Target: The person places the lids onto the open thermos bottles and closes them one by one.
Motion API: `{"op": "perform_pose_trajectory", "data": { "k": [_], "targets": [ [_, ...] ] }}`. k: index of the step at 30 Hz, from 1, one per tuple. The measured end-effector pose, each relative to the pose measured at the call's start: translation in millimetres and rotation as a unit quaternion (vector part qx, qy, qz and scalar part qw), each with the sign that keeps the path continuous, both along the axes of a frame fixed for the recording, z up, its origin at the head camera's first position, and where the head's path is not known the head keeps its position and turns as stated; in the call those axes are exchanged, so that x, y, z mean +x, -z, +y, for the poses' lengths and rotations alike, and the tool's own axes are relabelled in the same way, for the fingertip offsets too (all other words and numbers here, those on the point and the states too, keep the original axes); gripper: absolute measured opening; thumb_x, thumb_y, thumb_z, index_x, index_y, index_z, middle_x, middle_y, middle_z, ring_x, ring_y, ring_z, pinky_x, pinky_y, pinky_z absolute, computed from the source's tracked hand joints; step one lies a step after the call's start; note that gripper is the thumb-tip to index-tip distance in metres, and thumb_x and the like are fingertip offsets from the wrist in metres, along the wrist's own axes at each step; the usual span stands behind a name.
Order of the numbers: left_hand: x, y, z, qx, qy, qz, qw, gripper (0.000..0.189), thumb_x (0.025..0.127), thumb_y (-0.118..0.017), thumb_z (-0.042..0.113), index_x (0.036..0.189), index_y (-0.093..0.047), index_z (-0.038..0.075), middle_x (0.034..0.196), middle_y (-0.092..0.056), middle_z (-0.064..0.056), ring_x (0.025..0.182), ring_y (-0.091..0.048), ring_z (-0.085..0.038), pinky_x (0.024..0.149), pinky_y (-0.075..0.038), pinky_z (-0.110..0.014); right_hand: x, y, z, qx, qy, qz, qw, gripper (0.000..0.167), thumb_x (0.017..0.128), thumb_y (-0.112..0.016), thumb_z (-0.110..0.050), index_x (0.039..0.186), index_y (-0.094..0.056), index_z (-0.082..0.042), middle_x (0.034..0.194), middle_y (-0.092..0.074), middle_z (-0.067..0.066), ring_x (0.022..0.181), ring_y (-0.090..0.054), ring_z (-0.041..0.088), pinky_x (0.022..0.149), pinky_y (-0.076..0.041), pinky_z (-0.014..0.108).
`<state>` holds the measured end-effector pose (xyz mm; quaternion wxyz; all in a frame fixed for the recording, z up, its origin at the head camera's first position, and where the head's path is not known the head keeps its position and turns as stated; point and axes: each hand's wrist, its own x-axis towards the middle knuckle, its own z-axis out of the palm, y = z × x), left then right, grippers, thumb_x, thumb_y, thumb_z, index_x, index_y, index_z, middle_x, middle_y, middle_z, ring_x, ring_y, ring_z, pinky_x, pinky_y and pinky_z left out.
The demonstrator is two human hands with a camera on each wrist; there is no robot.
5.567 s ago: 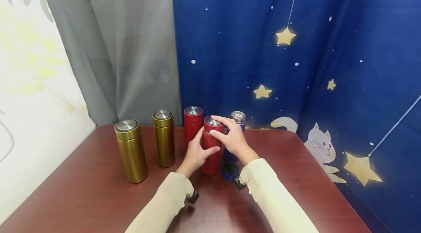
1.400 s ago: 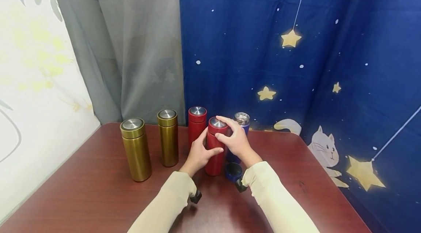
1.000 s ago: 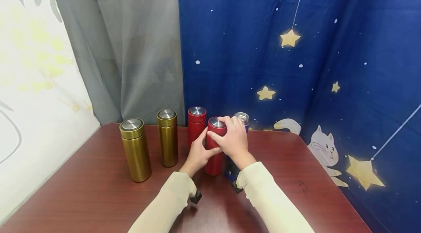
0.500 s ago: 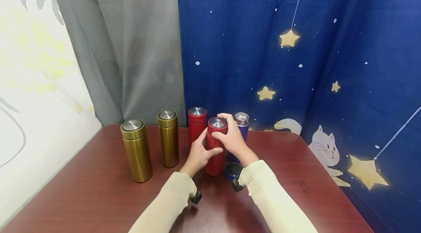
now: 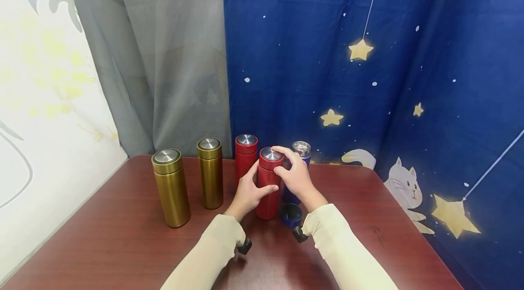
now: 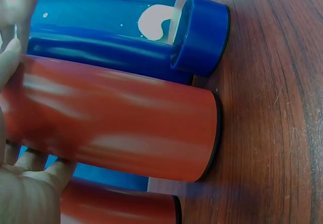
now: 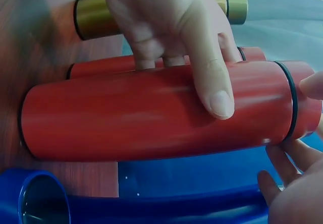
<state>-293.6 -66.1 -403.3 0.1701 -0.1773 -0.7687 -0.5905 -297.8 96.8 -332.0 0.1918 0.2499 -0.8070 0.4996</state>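
Observation:
Upright on the table stands the front red thermos bottle (image 5: 267, 206). My left hand (image 5: 247, 193) holds its body, the thumb across the near side. My right hand (image 5: 298, 177) pinches the steel-topped red lid (image 5: 271, 157) between thumb and fingers. In the right wrist view a dark ring shows between this lid and the red body (image 7: 126, 118). Just behind my right hand is a blue thermos (image 5: 301, 148) without a lid, its steel mouth bare and its body partly hidden. A blue lid (image 5: 291, 217) lies hollow side up in front of it.
Another red thermos (image 5: 244, 162) with its lid on stands close behind my left hand. Two gold thermoses, one nearer (image 5: 173, 196) and one farther back (image 5: 211, 183), stand lidded at the left. The reddish-brown table (image 5: 98, 244) meets grey and blue curtains behind.
My right hand has swung inward over the lid, then back outward to the right, its thumb shifting along the lid. My left hand and the bottles keep their places.

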Motion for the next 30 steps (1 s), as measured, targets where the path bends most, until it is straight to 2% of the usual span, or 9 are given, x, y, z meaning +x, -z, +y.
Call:
{"op": "perform_pose_trajectory", "data": {
  "k": [4,9,13,15,18,20,23,28,30],
  "targets": [
    [-0.4,0.9,-0.5,0.002,0.004,0.003,1.0000,0.089,0.078,-0.084,0.026,0.152,-0.035,0.017,0.136,-0.056,-0.005,0.115,-0.060,-0.023,0.092,-0.051,-0.040,2.5,3.1,-1.9,0.029,0.052,0.045,0.9972,0.048,0.078,-0.074,-0.018,0.125,-0.066,-0.019,0.118,-0.067,0.006,0.110,-0.055,0.026,0.091,-0.047,0.051],
    [-1.4,2.1,-1.5,0.000,-0.005,0.005,1.0000,0.089,0.076,-0.085,0.027,0.151,-0.037,0.017,0.135,-0.057,-0.005,0.114,-0.061,-0.023,0.091,-0.052,-0.040,4.7,4.0,-7.4,0.063,0.101,0.106,0.9872,0.047,0.075,-0.082,-0.031,0.117,-0.067,-0.015,0.112,-0.066,0.006,0.108,-0.052,0.027,0.092,-0.044,0.049],
    [-2.0,2.6,-1.3,-0.003,-0.003,0.006,1.0000,0.090,0.077,-0.084,0.029,0.151,-0.035,0.017,0.137,-0.056,-0.005,0.116,-0.060,-0.023,0.092,-0.051,-0.040,5.2,3.0,-8.5,0.075,0.107,0.110,0.9853,0.051,0.076,-0.081,-0.034,0.118,-0.063,-0.013,0.111,-0.061,0.009,0.108,-0.047,0.028,0.092,-0.041,0.049],
    [-1.6,2.6,-1.0,-0.003,0.000,0.006,1.0000,0.090,0.077,-0.084,0.030,0.152,-0.034,0.016,0.139,-0.054,-0.006,0.117,-0.059,-0.024,0.092,-0.051,-0.041,4.3,2.2,-7.3,0.066,0.078,0.086,0.9911,0.054,0.079,-0.078,-0.031,0.126,-0.060,-0.013,0.119,-0.059,0.010,0.114,-0.044,0.029,0.096,-0.039,0.051],
    [-1.8,2.7,-1.0,-0.003,0.000,0.002,1.0000,0.091,0.077,-0.084,0.029,0.152,-0.034,0.016,0.139,-0.054,-0.005,0.117,-0.059,-0.023,0.091,-0.051,-0.040,0.3,1.9,-5.2,0.035,0.008,0.033,0.9988,0.060,0.083,-0.071,-0.021,0.139,-0.051,-0.013,0.135,-0.052,0.011,0.124,-0.040,0.030,0.102,-0.037,0.054],
    [-2.1,2.9,-0.9,-0.002,0.000,-0.001,1.0000,0.091,0.077,-0.084,0.028,0.152,-0.034,0.016,0.138,-0.055,-0.005,0.117,-0.059,-0.023,0.091,-0.051,-0.040,-3.2,2.0,-3.9,0.005,-0.047,-0.004,0.9989,0.064,0.084,-0.066,-0.011,0.145,-0.045,-0.012,0.143,-0.047,0.013,0.128,-0.041,0.031,0.104,-0.036,0.055],
    [-2.5,2.8,-0.7,-0.003,0.002,-0.003,1.0000,0.091,0.077,-0.084,0.027,0.152,-0.034,0.016,0.137,-0.055,-0.004,0.116,-0.059,-0.022,0.092,-0.051,-0.040,-8.7,2.8,-2.3,-0.033,-0.106,-0.045,0.9928,0.065,0.082,-0.060,0.002,0.145,-0.045,-0.008,0.142,-0.048,0.016,0.124,-0.048,0.032,0.101,-0.041,0.051],
    [-3.0,2.5,-0.8,-0.007,0.003,0.001,1.0000,0.090,0.078,-0.084,0.026,0.152,-0.034,0.018,0.136,-0.056,-0.003,0.117,-0.059,-0.021,0.093,-0.051,-0.040,-13.0,2.4,0.3,-0.062,-0.143,-0.073,0.9850,0.060,0.082,-0.055,0.010,0.140,-0.051,-0.004,0.136,-0.054,0.017,0.117,-0.055,0.033,0.095,-0.048,0.043],
    [-2.8,2.6,-1.2,-0.008,0.001,0.000,1.0000,0.090,0.077,-0.084,0.026,0.152,-0.034,0.019,0.136,-0.056,-0.002,0.117,-0.059,-0.020,0.093,-0.051,-0.039,-4.6,-5.6,-0.1,-0.055,-0.139,-0.076,0.9858,0.058,0.082,-0.055,0.010,0.138,-0.052,-0.002,0.136,-0.054,0.017,0.117,-0.055,0.033,0.095,-0.049,0.042]
  ]
}}
